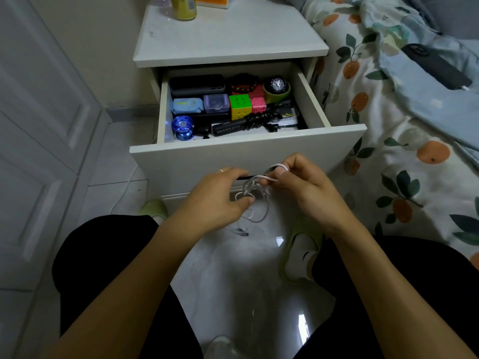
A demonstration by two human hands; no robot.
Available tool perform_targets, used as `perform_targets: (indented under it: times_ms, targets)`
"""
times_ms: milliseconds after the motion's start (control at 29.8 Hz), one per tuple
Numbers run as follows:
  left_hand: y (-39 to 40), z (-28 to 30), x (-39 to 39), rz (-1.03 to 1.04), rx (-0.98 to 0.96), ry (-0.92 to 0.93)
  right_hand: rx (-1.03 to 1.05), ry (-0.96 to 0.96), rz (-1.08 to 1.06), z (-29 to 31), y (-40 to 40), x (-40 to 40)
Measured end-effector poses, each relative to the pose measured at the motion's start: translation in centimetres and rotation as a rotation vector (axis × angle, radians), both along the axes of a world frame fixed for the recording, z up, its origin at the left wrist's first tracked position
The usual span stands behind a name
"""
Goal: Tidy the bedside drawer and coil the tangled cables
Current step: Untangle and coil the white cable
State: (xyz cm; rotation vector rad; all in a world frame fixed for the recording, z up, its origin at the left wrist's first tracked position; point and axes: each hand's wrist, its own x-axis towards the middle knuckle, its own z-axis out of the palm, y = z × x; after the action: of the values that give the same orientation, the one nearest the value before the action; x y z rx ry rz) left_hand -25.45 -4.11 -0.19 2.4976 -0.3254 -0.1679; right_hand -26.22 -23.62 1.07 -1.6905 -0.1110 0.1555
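A white bedside table (228, 40) stood beside a fruit-patterned bed (404, 141), its drawer (246, 149) pulled open and packed. The bottles at the table's back were cut off by the frame. In front of the drawer, a tangled white cable (255, 198) hung between both hands: the right hand (303, 187) pinched a loop at its fingertips, the left hand (215, 198) curled round strands, its fingertips partly hidden.

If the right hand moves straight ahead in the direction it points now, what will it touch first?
Probably the drawer front: the right hand, pinching the white cable, points up and forward toward that panel. Depth is unclear, so the gap cannot be judged.
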Motion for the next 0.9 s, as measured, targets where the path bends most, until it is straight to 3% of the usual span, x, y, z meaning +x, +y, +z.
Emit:
perform_targets:
  times_ms: [134, 201, 268, 402, 536, 771, 905]
  targets:
    - [-0.6, 0.2, 0.5, -0.028, -0.057, 0.007, 0.214, 0.070, -0.005, 0.2, 0.0, 0.0]
    - [-0.4, 0.3, 0.7, 0.004, -0.142, 0.029, 0.218, 0.078, -0.073, 0.1, 0.1, 0.1]
    - [-0.4, 0.2, 0.8, 0.056, -0.212, 0.062, 0.128, 0.043, -0.110, -0.2, -0.1, 0.2]
    - [-0.1, 0.1, 0.7, 0.177, -0.453, 0.158, -0.229, -0.033, 0.050, -0.8, -0.1, -0.1]
    - [0.5, 0.1, 0.8, 0.169, -0.483, 0.168, -0.324, -0.127, 0.048, -0.9, 0.3, -0.1]
    - [0.8, 0.6, 1.1, 0.118, -0.630, 0.271, -0.038, -0.100, -0.022, 0.0, -0.1, -0.3]
    - [0.4, 0.5, 0.9, 0.104, -0.647, 0.313, -0.106, -0.085, -0.061, -0.2, -0.2, -0.2]
